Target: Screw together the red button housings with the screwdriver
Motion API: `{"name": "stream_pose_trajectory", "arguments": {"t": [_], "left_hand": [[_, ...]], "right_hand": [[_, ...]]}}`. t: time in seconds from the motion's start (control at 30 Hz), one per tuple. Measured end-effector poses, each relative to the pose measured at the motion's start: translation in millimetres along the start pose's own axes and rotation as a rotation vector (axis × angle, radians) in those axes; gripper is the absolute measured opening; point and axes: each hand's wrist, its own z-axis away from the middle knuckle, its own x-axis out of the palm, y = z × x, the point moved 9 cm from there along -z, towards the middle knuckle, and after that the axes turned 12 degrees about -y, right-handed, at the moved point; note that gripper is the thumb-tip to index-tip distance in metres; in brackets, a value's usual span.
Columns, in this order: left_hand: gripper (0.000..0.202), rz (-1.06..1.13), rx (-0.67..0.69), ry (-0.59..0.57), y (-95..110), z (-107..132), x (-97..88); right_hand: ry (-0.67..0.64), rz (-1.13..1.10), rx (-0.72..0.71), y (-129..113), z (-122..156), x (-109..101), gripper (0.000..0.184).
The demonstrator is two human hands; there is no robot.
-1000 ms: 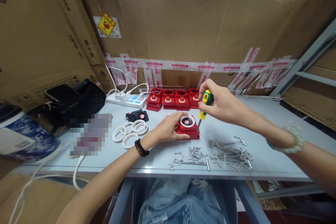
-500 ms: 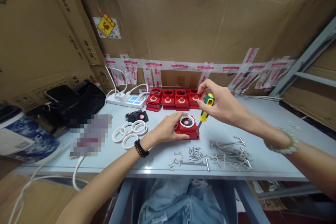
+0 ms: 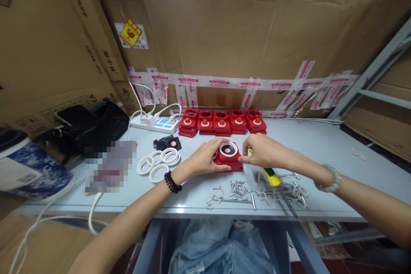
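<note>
My left hand [image 3: 205, 157] is closed around the left side of a red plastic housing [image 3: 233, 166], which lies on the table. A white ring [image 3: 236, 150] surrounds a dark round part with a red centre on its top. My right hand [image 3: 268, 152] keeps a yellow-and-green screwdriver [image 3: 272, 177] in its grip, the shaft slanting down and right toward me. Its thumb and fingertips meet at the housing's right edge; whether a small screw is between them I cannot tell. Loose screws [image 3: 238, 189] lie just in front of the housing.
Several similar red housings [image 3: 221, 124] line the back beside a power strip [image 3: 156, 123]. White rings [image 3: 159, 173] and black parts [image 3: 167, 142] lie to the left. Metal T-shaped rods [image 3: 253, 202] are near the front edge. A tall cardboard sheet [image 3: 224, 30] stands behind the table.
The screwdriver tip has left the housing's right corner, and the tool has swung round to point down and right. My right hand has lowered, bringing its fingertips to that corner. My left hand stays put.
</note>
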Motion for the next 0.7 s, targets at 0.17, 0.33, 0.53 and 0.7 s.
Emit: {"name": "stream_pose_trajectory", "arguments": {"t": [0.17,0.33,0.53,0.7], "left_hand": [[0.066,-0.004,-0.002,0.002,-0.3,0.0,0.2],[0.066,-0.01,-0.011,-0.003,-1.0,-0.1,1.2],[0.065,0.005,-0.016,-0.002,-2.1,0.4,1.7],[0.065,0.01,-0.016,0.005,-3.1,0.0,0.9]], "right_hand": [[0.008,0.061,0.009,1.9,-5.7,14.8,0.021],[0.041,0.068,-0.002,-3.2,-1.1,12.9,0.013],[0.045,0.073,0.045,-7.4,0.3,13.8,0.015],[0.058,0.07,0.074,-8.3,0.7,15.6,0.013]]}}
